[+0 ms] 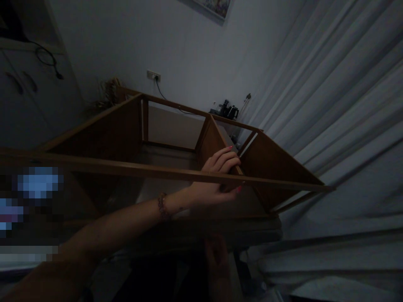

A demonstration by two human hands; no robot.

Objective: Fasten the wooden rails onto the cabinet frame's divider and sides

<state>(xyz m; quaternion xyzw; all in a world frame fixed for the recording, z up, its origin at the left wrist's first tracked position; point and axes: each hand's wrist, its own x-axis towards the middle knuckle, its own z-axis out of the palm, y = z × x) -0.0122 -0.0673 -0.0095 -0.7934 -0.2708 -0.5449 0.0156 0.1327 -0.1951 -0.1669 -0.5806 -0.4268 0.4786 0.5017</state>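
Observation:
A brown wooden cabinet frame [157, 167] with open compartments stands in front of me. My left hand [218, 174] reaches over and under its near rail, closed around the top edge of the inner divider panel [209, 140] where it meets that rail. The fingers lie over the far side of the edge and the thumb is below the rail. A beaded bracelet [162, 205] is on the left wrist. Low in the shadow, below the frame, my right hand [217, 256] has its fingers curled; what it holds, if anything, is too dark to make out.
White curtains [355, 126] hang close on the right. A wall socket [153, 76] with a plugged-in cord is behind the frame, near a black kettle [233, 112]. Pale cupboards [28, 92] with a dangling cable stand at left. Part of the lower left is pixelated.

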